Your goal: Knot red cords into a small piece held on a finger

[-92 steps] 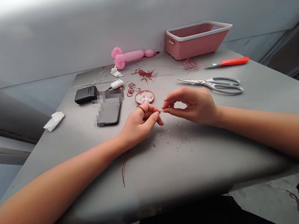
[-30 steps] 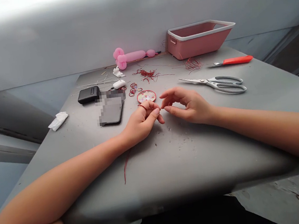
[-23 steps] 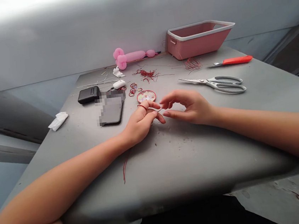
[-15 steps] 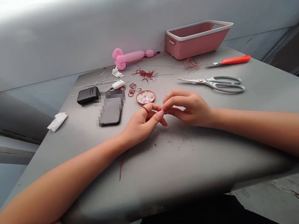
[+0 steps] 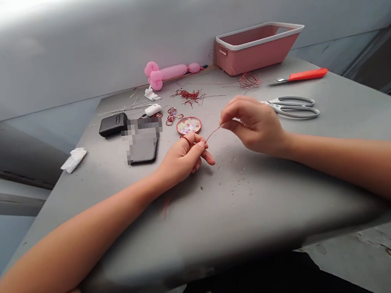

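Note:
A thin red cord (image 5: 213, 134) runs taut between my two hands. My left hand (image 5: 184, 156) pinches it between thumb and index finger, and the cord also loops round one of its fingers. A loose cord end hangs below the left wrist, blurred. My right hand (image 5: 251, 124), up and to the right, pinches the other stretch with its fingertips. Just beyond the left hand lies a round, red-rimmed dish (image 5: 189, 125) of small pale and reddish beads. Behind the right hand, grey-handled scissors (image 5: 294, 107) lie with their blades mostly hidden.
At the back stand a pink basket (image 5: 259, 56), a pink balloon figure (image 5: 170, 72), red cord scraps (image 5: 189, 95) and a cord tangle (image 5: 249, 80). A red-handled cutter (image 5: 307, 75) lies right. Left are a phone (image 5: 143, 147), a black box (image 5: 112, 124), a white case (image 5: 153, 109) and a tissue (image 5: 74, 160).
My right hand has moved up and right, away from the left, drawing the cord out between them. It now covers the scissor blades. The hanging cord end has swung.

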`<state>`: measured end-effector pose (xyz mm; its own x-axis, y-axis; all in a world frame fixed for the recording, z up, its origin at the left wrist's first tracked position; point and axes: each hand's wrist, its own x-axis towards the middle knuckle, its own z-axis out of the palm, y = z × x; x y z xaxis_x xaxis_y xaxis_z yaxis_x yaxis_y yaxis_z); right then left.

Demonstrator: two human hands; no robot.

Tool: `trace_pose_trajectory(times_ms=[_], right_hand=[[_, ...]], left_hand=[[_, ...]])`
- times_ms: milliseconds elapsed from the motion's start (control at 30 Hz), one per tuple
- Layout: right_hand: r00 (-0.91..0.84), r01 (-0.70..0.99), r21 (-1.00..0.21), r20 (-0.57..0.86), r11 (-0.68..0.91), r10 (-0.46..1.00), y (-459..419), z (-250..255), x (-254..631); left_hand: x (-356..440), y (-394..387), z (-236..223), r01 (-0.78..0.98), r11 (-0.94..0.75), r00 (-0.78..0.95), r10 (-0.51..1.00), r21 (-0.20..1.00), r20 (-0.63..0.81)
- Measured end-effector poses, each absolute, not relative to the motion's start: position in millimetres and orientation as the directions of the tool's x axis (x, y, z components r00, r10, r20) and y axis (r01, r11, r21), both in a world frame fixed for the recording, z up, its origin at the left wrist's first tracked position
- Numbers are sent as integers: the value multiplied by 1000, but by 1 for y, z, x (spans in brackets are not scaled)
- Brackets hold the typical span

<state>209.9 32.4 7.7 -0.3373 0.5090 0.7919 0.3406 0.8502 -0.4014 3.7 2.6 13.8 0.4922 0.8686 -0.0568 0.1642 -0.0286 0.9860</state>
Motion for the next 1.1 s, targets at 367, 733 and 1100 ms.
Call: trace_pose_trajectory(times_ms=[367,733,1100], right_hand=[[-232,388,-518,746,762,625,36,7,215],[-372,564,-327,719,758,587,40,8,220],[-626,504,107,729,857,276,25,1,210]], left_hand=[[4,7,14,35,39,404,913,999,-50],[3,7,17,75,85,368,924,994,-107],[1,-2,34,301,83,455,863,950,-220]])
